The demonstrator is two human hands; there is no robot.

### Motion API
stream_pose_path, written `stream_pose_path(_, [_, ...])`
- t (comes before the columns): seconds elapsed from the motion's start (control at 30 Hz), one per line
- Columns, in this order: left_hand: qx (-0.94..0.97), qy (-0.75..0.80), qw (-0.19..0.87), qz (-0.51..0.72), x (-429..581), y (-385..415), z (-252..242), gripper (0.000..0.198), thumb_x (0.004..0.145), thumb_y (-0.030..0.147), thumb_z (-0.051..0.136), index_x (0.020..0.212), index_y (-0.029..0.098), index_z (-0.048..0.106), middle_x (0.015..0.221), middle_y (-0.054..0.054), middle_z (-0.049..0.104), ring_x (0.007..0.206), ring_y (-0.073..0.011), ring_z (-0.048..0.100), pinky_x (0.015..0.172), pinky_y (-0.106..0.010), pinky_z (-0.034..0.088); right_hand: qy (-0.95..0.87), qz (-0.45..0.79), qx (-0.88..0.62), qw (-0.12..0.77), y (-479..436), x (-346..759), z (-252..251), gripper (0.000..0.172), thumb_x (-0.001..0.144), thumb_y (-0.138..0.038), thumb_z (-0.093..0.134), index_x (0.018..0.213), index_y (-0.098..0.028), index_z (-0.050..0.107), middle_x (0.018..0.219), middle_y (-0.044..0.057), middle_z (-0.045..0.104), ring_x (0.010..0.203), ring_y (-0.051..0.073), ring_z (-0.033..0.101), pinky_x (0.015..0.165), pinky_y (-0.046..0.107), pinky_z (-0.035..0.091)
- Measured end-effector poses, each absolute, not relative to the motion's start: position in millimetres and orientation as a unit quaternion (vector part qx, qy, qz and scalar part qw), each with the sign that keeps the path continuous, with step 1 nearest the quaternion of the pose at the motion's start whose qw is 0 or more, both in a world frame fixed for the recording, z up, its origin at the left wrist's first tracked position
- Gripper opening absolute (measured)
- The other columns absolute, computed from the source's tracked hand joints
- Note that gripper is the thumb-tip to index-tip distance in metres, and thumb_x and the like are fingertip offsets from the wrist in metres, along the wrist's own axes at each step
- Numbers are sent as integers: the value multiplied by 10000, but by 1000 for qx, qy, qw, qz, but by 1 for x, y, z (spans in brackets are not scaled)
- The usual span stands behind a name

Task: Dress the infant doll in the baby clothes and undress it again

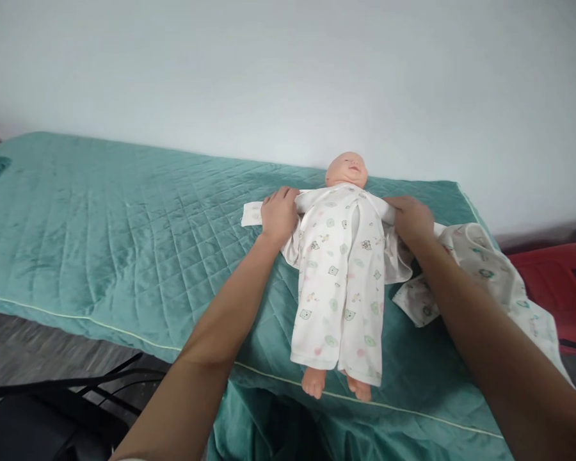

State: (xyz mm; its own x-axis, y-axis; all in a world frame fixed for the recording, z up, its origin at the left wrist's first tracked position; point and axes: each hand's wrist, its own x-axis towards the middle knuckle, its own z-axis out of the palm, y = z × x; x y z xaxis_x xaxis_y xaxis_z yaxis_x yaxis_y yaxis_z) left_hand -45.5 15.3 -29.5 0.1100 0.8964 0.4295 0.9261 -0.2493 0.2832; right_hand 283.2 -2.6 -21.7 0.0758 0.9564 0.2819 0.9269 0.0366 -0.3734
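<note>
A baby doll (347,170) lies on its back, head toward the wall and bare feet toward me. White printed baby trousers (333,270) cover it from the chest to the ankles; I cannot tell whether they are worn or only laid over it. White clothing also spreads out under both its sides, and one cuff (253,214) sticks out beyond my left hand (279,214). That hand is closed on white baby clothing at the doll's side near the shoulder. On the opposite side, my right hand (411,218) pinches white baby clothing too. The fingertips are partly hidden.
A green quilted cover (125,230) lies on the bed against a pale wall. Another printed baby garment (489,269) lies crumpled at the right, partly under my right forearm. A red chair or case (557,282) stands beyond that edge. Something black (52,419) is at lower left.
</note>
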Motion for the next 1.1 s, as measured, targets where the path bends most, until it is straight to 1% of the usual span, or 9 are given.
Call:
stream_pose_path(0.1, [-702,-658,12,-270,-53,18,-33,390,928,117,418,1170,289,670,1208,-44,701,1088,-251,645,846,-358,462,-631,86,-736,231,2,302,-17,515,805,-124,401,1135,-164,794,1201,149,753,1143,332,661,951,416,489])
stream_pose_path(0.2, [-697,-660,6,-282,-57,15,-36,355,940,148,438,1169,279,676,1189,-45,709,1104,-249,636,885,-355,452,-628,120,-736,221,2,308,-9,474,796,-147,428,1084,-205,800,1183,134,759,1151,337,663,970,441,492])
stream_pose_path(0.3, [-702,-648,0,-295,-56,11,-39,344,953,174,445,1187,278,674,1211,-41,709,1132,-248,619,943,-369,435,-673,114,-698,217,-2,292,10,471,785,-177,502,1185,-222,747,1305,135,698,1240,358,613,1039,506,467])
stream_pose_path(0.4, [-697,-652,-5,-297,-53,8,-39,346,955,195,453,1211,277,671,1258,-41,700,1161,-255,599,998,-391,411,-739,79,-629,229,-10,249,37,568,775,-211,586,1340,-237,635,1444,105,591,1362,358,506,1127,545,399])
stream_pose_path(0.5, [-696,-654,-9,-296,-52,6,-38,359,954,202,450,1233,277,664,1288,-41,690,1184,-259,583,1031,-404,391,-821,53,-522,225,-15,184,57,515,850,-193,526,1360,-212,597,1419,105,602,1328,321,526,1122,510,413])
stream_pose_path(0.7, [-706,-643,-8,-297,-54,5,-37,319,956,218,459,1208,271,647,1247,-51,697,1169,-266,585,1005,-402,399,-879,-2,-476,16,9,79,46,362,901,-155,466,1216,-95,635,1257,196,638,1184,358,577,967,488,473])
stream_pose_path(0.9, [-678,-670,-25,-301,-54,12,-38,215,959,261,483,1142,242,593,1144,-89,709,1118,-287,610,947,-411,423,-866,-22,-496,-64,39,56,29,360,934,-163,425,1241,-99,602,1242,213,657,1139,363,614,890,476,480])
stream_pose_path(1.0, [-681,-666,-24,-303,-55,12,-37,208,934,227,504,1130,248,571,1141,-83,705,1113,-287,615,936,-411,427,-866,-3,-489,-108,46,58,32,342,930,-217,471,1225,-132,621,1175,188,706,1030,337,666,842,441,485])
stream_pose_path(1.1, [-683,-657,-27,-318,-56,10,-37,218,917,185,501,1119,255,550,1174,-69,691,1107,-265,620,911,-388,438,-866,-14,-482,-129,46,62,43,356,929,-315,525,1242,-176,622,1155,167,720,1011,335,673,813,423,483])
